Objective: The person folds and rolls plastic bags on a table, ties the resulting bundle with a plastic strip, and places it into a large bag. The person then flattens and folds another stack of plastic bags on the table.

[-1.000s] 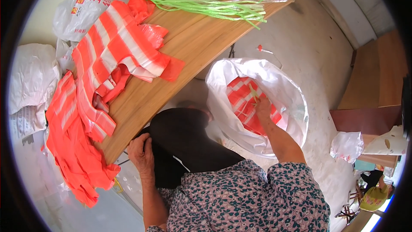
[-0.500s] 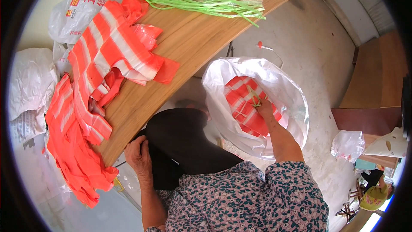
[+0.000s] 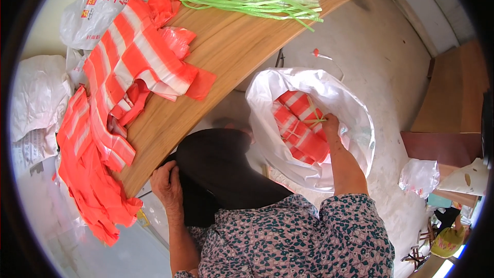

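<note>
Inside a large white sack (image 3: 260, 85) on the floor, several red-and-white striped plastic bags (image 3: 298, 126) lie in tied bundles. My right hand (image 3: 332, 122) reaches into it, fingers closed on a green plastic strip (image 3: 315, 120) that is tied round one bundle. Beside the near corner of the wooden table (image 3: 216, 62), my left hand (image 3: 165, 183) is closed with bent fingers next to my black-clad knee; what it grips, if anything, is hidden. More striped plastic bags (image 3: 139, 46) are spread loose over the table's left side, some hanging off the edge.
A bunch of green strips (image 3: 247, 2) lies along the table's far edge. Clear and white plastic bags (image 3: 41, 98) are heaped at the left. On the right stand a brown wooden cabinet (image 3: 453, 98) and a crumpled clear bag (image 3: 419, 177).
My right hand has shifted slightly right and up in the sack, and the tied bundle under it has tilted. The left hand stays where it was.
</note>
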The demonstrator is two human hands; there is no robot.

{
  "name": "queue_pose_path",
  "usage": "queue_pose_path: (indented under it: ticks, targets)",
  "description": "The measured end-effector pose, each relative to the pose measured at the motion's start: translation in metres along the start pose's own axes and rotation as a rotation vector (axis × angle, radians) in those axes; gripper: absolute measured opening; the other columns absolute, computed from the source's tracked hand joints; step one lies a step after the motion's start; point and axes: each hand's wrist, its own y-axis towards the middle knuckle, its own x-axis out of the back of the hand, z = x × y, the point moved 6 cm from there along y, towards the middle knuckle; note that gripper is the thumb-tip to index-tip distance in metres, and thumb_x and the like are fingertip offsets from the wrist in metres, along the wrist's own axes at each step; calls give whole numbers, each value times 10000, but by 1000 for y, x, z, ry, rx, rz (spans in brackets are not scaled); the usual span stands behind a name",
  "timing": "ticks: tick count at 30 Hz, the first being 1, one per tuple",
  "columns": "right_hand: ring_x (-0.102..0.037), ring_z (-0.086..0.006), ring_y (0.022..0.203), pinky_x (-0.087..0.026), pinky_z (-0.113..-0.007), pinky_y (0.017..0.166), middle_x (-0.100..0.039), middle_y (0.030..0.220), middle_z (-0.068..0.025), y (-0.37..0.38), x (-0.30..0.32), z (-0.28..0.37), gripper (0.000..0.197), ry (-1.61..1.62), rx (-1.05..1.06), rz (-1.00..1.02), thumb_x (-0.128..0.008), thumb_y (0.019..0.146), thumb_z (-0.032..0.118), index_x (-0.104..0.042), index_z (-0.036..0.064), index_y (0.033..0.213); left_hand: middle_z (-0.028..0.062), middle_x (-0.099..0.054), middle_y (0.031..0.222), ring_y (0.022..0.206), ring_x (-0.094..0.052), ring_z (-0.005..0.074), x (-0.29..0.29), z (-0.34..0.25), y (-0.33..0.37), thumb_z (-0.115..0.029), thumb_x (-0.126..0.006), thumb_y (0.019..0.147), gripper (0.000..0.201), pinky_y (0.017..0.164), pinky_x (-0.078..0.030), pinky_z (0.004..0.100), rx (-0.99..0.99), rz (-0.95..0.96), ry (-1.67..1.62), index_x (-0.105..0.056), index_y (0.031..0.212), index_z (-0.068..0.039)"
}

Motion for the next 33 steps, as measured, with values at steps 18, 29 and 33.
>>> queue_pose_path:
  ticks: [18, 29, 33]
  targets:
    - [-476, -372, 1119, -383, -501, 934, -466, 1236, -189, -86, -14, 160, 835, -228, 529, 265, -749, 679, 334, -358, 55, 1362, 114, -636, 827, 842, -586, 301, 0, 0, -2, -13, -667, 752, 127, 788, -439, 363, -2, -11, 5, -662, 871, -59]
    - [-523, -362, 1005, -429, -508, 816, -518, 1098, -175, -89, -12, 164, 612, -395, 273, 112, -724, 714, 370, -475, 74, 1189, 113, -634, 818, 838, -587, 299, 2, 2, 0, -26, -671, 754, 120, 794, -437, 363, -17, -20, -5, -661, 869, -57]
    - [-521, -361, 1016, -430, -507, 828, -538, 1045, -175, -103, -20, 149, 546, -439, 330, 185, -700, 749, 378, -482, 74, 1147, 116, -634, 814, 829, -589, 297, 1, 3, -1, -25, -669, 757, 115, 800, -436, 360, -15, -26, -4, -660, 868, -54]
